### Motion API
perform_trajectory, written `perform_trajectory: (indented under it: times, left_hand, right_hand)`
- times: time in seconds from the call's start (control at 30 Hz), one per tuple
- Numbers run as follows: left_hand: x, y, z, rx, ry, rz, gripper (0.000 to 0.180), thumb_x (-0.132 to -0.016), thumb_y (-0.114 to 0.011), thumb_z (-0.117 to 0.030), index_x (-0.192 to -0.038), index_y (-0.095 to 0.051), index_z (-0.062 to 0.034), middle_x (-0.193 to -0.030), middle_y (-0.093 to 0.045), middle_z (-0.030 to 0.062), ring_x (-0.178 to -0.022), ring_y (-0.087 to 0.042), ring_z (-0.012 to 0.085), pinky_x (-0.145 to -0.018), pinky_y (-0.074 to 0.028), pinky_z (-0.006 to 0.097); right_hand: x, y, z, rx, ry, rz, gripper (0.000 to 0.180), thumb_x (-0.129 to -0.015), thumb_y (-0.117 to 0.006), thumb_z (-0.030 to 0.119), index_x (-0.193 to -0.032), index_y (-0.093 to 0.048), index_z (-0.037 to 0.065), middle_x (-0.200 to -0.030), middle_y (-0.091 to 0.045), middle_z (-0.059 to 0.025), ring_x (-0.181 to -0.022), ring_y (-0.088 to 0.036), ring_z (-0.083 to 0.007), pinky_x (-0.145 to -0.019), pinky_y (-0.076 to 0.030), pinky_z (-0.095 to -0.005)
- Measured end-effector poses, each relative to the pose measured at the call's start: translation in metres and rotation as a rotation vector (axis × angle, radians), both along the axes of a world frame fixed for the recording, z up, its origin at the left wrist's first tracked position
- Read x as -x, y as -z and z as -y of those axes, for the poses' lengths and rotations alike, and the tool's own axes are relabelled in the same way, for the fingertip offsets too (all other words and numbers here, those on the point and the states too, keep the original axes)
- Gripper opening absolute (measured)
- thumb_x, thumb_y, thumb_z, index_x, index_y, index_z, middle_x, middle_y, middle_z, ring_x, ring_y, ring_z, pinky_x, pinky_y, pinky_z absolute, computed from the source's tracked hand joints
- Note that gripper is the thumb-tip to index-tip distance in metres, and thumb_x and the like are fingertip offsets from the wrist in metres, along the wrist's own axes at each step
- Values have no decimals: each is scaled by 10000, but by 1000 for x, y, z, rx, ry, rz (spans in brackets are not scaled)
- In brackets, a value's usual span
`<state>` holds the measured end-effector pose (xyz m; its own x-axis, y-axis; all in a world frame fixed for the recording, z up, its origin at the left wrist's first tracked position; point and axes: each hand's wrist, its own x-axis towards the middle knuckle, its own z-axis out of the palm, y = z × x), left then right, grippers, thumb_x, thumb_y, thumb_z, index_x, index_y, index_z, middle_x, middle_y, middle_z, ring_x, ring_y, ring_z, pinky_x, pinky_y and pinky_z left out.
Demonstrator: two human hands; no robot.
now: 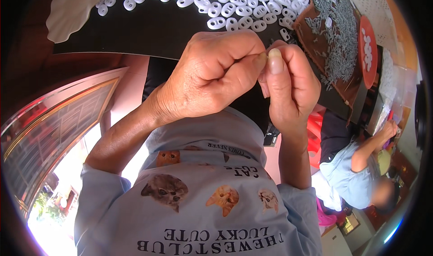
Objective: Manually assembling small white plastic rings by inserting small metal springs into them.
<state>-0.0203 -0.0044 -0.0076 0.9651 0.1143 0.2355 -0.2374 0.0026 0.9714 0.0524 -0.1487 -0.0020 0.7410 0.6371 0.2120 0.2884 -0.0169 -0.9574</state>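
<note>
Both hands are closed and meet at their fingertips. The left hand (221,75) has its fingers curled in, with the thumb against the side of the forefinger; the right hand (291,80) presses its thumb, nail upward, against its bent forefinger. Whatever may be pinched between them is hidden, so I cannot tell what either hand grips.

Nearest to the hands are the white oval pieces (228,8), scattered and partly heaped on the black tabletop (117,37) just beyond the knuckles of the left hand and reaching out on both sides of it. They are smooth, glossy and plastic-looking, rounded at the ends, most showing two holes with a narrow bridge between. Many lie flat, while others overlap or lean on their neighbours, more thickly toward the far side from the right hand. One tilted piece lies just beyond the right hand's fingers, close to something small and black.

To the right of the right hand, a brown cloth (311,44) carries a thick spread of small, thin grey pieces (340,48), too fine to make out singly; one white piece rests among them. Farther right of that hand, a red dish (369,81) holds small white pieces (367,53) clustered along its middle.
</note>
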Motion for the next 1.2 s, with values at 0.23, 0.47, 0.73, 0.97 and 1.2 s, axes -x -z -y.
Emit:
perform_trajectory:
  times: [0.23, 0.47, 0.73, 0.97, 1.2]
  left_hand:
    - [1, -4, 0, 35, 27, -55, 116, -929, -485, -26, -850, -543, 34, -716, -522, 16, -637, -448, 74, -577, -383, 226]
    - [2, -3, 2, 31, 24, -62, 115, -929, -485, -20, -864, -556, 42, -739, -550, 28, -647, -488, 73, -584, -405, 221]
    - [2, -3, 4, 29, 1, -60, 111, -930, -484, -19, -882, -562, 44, -779, -577, 45, -668, -538, 86, -609, -444, 221]
    - [3, -2, 5, 44, -11, -41, 103, -928, -487, -18, -875, -557, 36, -764, -566, 37, -664, -524, 78, -609, -431, 215]
    - [7, -4, 5, 29, -11, -51, 120, -929, -492, -26, -855, -562, 36, -732, -554, 28, -659, -501, 70, -594, -413, 218]
  right_hand:
    - [-2, 5, 6, 4, -70, 99, 156, -974, -458, 44, -843, -509, -24, -702, -492, -2, -527, -378, -24, -460, -295, -183]
    - [-1, 6, 6, -8, -52, 114, 159, -972, -463, 47, -840, -514, -26, -691, -492, 2, -527, -383, -26, -462, -298, -184]
    - [-1, 8, 6, -21, -41, 119, 154, -972, -466, 52, -854, -520, -31, -688, -495, 0, -528, -387, -29, -463, -300, -184]
    - [3, 7, 4, -26, -6, 106, 155, -973, -478, 66, -959, -560, -65, -645, -473, 11, -522, -390, -32, -460, -300, -183]
    - [7, 6, 3, -17, 6, 145, 156, -972, -482, 69, -959, -561, -65, -637, -471, 11, -518, -389, -34, -460, -302, -188]
